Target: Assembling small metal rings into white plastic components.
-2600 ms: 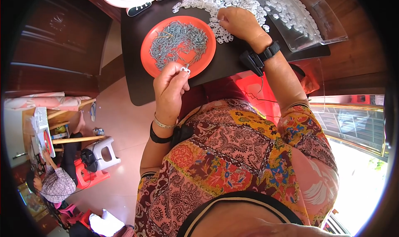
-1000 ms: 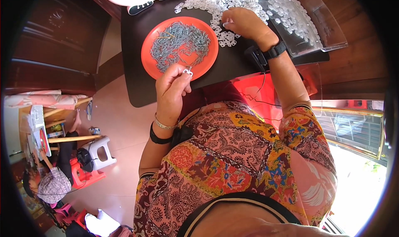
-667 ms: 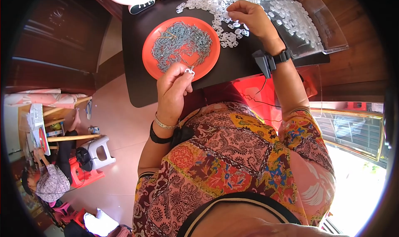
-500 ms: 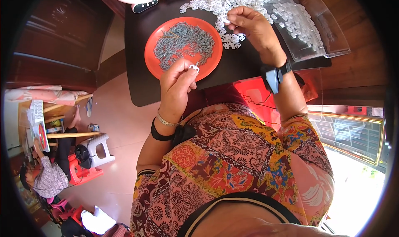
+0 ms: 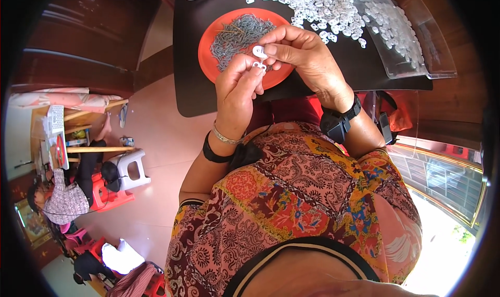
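Over the near edge of a red plate, my two hands meet. My left hand is closed, pinching a small white plastic piece with holes between thumb and fingertips. My right hand is closed on a white oval plastic piece, held just above the left one; a thin pin-like bit seems to lie between the two. In the plate lies a heap of small grey screw-like pieces, with a thin yellowish stick on top. The right hand partly covers the plate.
Many white plastic pieces are spread on the dark table, some in a clear plastic tray at the right. At the far left another person sits near a grey stool.
My right hand has come from the white pile, left and nearer, bringing an oval piece to the left hand's piece. The view has shifted, so the table appears higher and further right.
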The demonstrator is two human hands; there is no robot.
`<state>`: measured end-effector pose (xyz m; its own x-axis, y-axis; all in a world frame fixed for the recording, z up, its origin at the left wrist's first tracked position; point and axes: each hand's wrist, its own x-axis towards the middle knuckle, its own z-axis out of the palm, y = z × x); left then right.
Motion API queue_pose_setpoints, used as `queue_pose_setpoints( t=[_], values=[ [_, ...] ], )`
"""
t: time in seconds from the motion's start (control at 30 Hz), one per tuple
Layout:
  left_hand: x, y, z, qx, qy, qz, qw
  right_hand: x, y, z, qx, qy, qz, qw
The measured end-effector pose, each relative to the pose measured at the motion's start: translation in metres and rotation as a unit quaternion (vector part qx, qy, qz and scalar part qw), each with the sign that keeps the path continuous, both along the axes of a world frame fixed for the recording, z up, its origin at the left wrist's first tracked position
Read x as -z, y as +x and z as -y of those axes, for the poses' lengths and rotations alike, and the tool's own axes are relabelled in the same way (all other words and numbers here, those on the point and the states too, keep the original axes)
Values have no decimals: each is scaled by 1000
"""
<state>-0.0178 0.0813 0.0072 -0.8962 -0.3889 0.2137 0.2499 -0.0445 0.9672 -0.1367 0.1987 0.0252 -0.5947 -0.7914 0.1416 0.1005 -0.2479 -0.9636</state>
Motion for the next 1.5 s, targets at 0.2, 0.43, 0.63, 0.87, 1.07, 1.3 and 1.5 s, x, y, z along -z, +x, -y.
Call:
queue_pose_setpoints(
  t=[0.2,0.43,0.63,0.87,1.07,1.3,1.5],
  values=[
    [0,1,-1,-15,-5,-5,1000,-1,8,1,10,-8,-45,999],
    [4,4,1,-35,-4,31,999,0,8,0,13,-21,-58,998],
    [6,4,1,-34,-18,18,999,0,12,-2,33,-2,-120,992],
    [6,4,1,-36,-17,20,999,0,14,-2,38,-4,-125,991],
    [7,4,0,-37,-16,24,999,6,14,-1,47,-11,-133,990],
    [7,5,-2,-43,-18,31,998,9,16,-1,55,-4,-151,987],
    [7,5,-1,-42,-16,31,998,8,20,-1,48,12,-167,985]
  ],
)
